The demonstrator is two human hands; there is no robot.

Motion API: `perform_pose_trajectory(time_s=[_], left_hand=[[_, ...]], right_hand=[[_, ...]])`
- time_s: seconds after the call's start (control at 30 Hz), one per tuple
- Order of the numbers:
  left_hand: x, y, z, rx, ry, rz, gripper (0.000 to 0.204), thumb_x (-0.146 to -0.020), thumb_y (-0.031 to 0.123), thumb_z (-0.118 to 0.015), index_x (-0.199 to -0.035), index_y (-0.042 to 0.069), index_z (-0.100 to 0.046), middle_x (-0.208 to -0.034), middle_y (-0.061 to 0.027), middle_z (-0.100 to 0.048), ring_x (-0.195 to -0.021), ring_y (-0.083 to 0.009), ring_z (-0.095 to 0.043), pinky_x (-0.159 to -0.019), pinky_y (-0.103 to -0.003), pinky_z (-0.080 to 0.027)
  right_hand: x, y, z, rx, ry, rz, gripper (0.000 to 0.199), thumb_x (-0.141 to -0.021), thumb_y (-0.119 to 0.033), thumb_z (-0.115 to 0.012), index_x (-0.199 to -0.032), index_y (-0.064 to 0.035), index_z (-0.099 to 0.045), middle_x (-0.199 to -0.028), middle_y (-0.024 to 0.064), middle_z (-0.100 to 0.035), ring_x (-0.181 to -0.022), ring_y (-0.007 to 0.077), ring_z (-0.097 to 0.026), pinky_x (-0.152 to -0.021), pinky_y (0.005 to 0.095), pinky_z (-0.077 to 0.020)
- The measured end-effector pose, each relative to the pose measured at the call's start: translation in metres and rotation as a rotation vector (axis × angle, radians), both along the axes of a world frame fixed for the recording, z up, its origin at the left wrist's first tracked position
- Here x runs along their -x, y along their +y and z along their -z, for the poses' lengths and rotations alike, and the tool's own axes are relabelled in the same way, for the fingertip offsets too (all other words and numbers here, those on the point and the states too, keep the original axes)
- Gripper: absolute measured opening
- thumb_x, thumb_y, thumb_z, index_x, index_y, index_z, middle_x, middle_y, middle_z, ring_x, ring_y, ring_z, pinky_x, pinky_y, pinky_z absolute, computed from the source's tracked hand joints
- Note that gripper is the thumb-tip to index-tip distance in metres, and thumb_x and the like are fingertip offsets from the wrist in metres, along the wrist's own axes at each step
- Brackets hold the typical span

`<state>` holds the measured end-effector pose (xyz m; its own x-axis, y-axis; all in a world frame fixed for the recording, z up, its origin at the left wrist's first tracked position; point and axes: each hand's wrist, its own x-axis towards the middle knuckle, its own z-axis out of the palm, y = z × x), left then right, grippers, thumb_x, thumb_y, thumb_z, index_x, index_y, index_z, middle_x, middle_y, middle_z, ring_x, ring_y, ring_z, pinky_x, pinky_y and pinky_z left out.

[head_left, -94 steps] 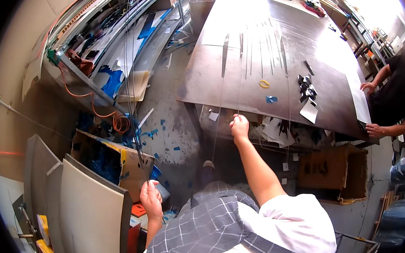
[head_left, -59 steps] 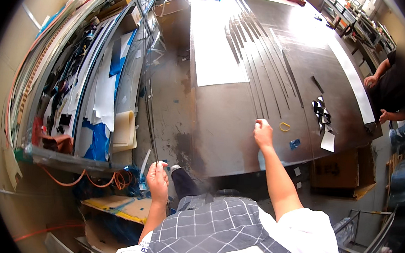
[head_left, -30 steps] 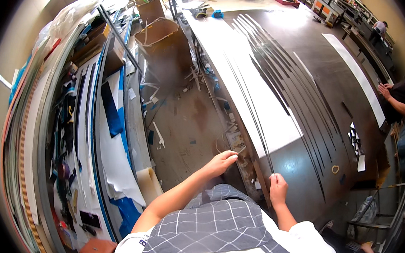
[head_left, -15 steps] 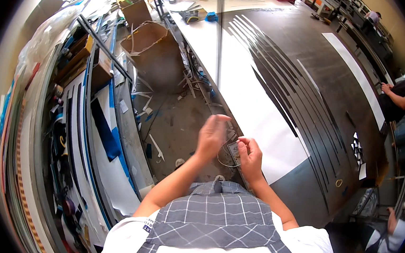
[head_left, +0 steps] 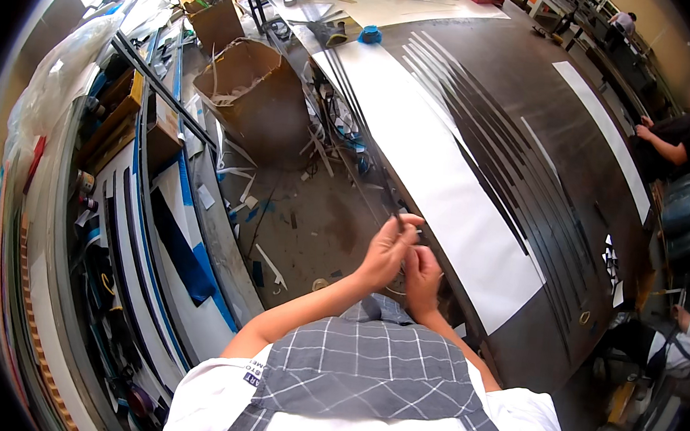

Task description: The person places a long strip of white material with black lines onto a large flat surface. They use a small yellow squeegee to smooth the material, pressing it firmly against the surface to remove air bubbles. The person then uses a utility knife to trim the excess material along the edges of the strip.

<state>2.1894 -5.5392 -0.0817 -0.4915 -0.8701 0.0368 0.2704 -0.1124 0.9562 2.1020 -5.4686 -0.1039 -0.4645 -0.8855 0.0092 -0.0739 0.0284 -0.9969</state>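
My left hand and my right hand are close together in front of my chest, at the near edge of a long dark table. The fingers of both pinch the near end of a thin dark strip. The strip runs away from me along the table's left edge. A long white sheet lies on the table right beside my hands. Several more long dark strips lie side by side to its right.
An open cardboard box stands on the littered floor to the left. Racks of sheets and panels line the left side. One person works at the table's far right, and another person sits low on the right.
My view has swung from the table's end to its long left side. My hands, earlier apart, have come together on the end of the thin strip.
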Motion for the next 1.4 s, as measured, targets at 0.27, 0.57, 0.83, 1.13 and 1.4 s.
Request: perform_pose_trajectory(time_s=[0.27,0.57,0.83,1.13,1.4], left_hand=[[-0.013,0.006,0.065,0.050,-0.407,0.388,0.043,-0.102,0.029,-0.051,-0.135,0.001,-0.053,-0.132,-0.0133,-0.056,-0.125,-0.0220,-0.050,-0.106,-0.035,-0.039],[-0.010,0.062,0.116,-0.359,-0.434,0.320,0.035,-0.101,0.032,-0.053,-0.126,0.008,-0.060,-0.106,-0.0022,-0.068,-0.100,-0.0110,-0.060,-0.083,-0.027,-0.045],[0.027,0.102,0.120,-0.360,-0.389,0.294,0.032,-0.098,0.022,-0.058,-0.118,-0.002,-0.060,-0.104,-0.0084,-0.067,-0.098,-0.0149,-0.063,-0.089,-0.029,-0.050],[-0.030,0.117,0.132,-0.305,-0.430,0.022,0.027,-0.096,0.019,-0.060,-0.115,0.000,-0.062,-0.104,-0.0061,-0.066,-0.098,-0.0131,-0.063,-0.089,-0.029,-0.049],[-0.100,0.144,0.125,-0.373,-0.460,-0.469,0.027,-0.091,0.021,-0.064,-0.110,0.002,-0.066,-0.099,-0.0049,-0.066,-0.091,-0.0130,-0.061,-0.082,-0.030,-0.050]], right_hand=[[0.113,0.137,0.017,-0.409,0.466,0.247,0.031,-0.088,-0.026,-0.070,-0.072,-0.0002,-0.062,-0.059,0.0091,-0.055,-0.055,0.0145,-0.050,-0.055,0.0334,-0.0430],[0.237,0.275,0.070,-0.572,0.593,0.278,0.041,-0.096,-0.030,-0.060,-0.066,-0.0027,-0.057,-0.053,0.0043,-0.048,-0.052,0.0125,-0.048,-0.052,0.0324,-0.0376],[0.287,0.318,0.054,-0.734,0.791,0.177,0.029,-0.092,-0.025,-0.063,-0.073,-0.0033,-0.059,-0.076,0.0116,-0.064,-0.075,0.0310,-0.061,-0.070,0.0422,-0.0474],[0.243,0.235,0.051,-0.429,1.182,0.163,0.021,-0.088,-0.022,-0.065,-0.100,-0.0041,-0.063,-0.109,0.0108,-0.062,-0.109,0.0327,-0.054,-0.094,0.0456,-0.0419],[0.150,0.109,0.070,-0.084,1.021,-0.377,0.024,-0.088,-0.015,-0.064,-0.108,-0.0009,-0.061,-0.117,0.0180,-0.058,-0.114,0.0365,-0.050,-0.100,0.0473,-0.0382]])
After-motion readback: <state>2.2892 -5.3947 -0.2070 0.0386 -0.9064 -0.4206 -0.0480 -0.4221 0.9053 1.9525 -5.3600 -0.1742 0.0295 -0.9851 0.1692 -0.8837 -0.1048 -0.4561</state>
